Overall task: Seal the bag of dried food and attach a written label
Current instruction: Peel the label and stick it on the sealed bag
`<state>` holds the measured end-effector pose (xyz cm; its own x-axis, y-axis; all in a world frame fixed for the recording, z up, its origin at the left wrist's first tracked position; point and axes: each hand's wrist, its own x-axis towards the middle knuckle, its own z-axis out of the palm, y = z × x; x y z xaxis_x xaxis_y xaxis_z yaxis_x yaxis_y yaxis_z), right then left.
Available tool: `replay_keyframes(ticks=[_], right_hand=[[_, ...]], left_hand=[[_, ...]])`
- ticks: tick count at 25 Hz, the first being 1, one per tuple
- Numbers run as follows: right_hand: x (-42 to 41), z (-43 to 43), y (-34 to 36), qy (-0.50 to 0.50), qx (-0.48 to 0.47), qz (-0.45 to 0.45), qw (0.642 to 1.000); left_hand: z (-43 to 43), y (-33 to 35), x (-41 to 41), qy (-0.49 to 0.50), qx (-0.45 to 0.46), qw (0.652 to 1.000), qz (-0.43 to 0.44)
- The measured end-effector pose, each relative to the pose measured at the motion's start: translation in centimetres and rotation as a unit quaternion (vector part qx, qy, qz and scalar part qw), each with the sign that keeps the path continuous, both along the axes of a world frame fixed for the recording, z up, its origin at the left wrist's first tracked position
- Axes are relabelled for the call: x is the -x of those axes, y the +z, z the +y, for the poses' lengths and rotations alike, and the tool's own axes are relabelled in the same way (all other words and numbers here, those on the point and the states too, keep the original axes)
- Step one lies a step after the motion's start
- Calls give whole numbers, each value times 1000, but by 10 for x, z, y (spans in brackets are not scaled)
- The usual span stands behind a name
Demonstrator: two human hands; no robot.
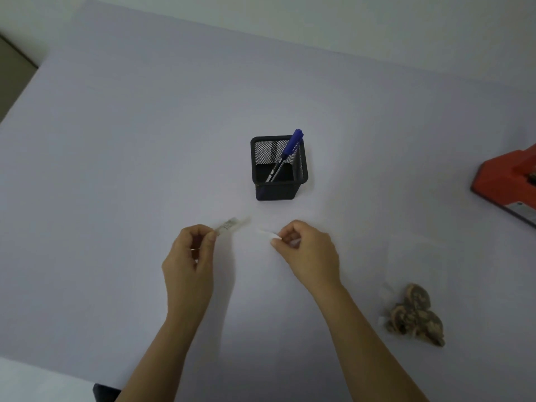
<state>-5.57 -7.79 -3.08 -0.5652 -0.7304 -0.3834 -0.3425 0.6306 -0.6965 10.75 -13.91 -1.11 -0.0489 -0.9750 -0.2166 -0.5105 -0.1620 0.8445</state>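
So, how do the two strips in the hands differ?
The left strip in the left hand bears dark marks; the right strip in the right hand looks plain white. The left strip points rightward, the right strip leftward. Both are pinched at one end.

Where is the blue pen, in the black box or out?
In. The pen leans inside the mesh holder, its blue cap poking over the rim.

The left hand [191,250] pinches a blurred label strip [233,224]; the right hand [307,250] pinches a white slip [269,234]. A bag of dried food [414,314] lies on the bench [116,169], near a mesh holder [278,169] with a blue pen [288,152].
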Motion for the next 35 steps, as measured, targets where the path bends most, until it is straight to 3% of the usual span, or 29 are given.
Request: replay_keyframes(ticks=[6,11,14,16,19,24,28,35], right_hand=[[3,4,14,38,5,105,994],[48,87,30,-97,104,173,975],[95,144,26,-158,70,130,976],[116,165,22,-164,55,64,983],[128,175,16,-153,63,41,985],[148,187,9,-188,107,20,976],[155,186,1,-141,99,-10,985],[164,181,-5,-127,78,18,989]], left_hand=[[12,15,13,-28,-37,998,32],[37,21,60,-92,-95,988,84],[63,19,102,-189,-159,965,85],[82,18,133,-261,-181,946,71],[102,19,174,-315,-184,929,64],[117,8,216,-344,-154,926,8],[109,-6,220,-349,-131,927,-53],[108,-14,219,-344,-133,927,-63]])
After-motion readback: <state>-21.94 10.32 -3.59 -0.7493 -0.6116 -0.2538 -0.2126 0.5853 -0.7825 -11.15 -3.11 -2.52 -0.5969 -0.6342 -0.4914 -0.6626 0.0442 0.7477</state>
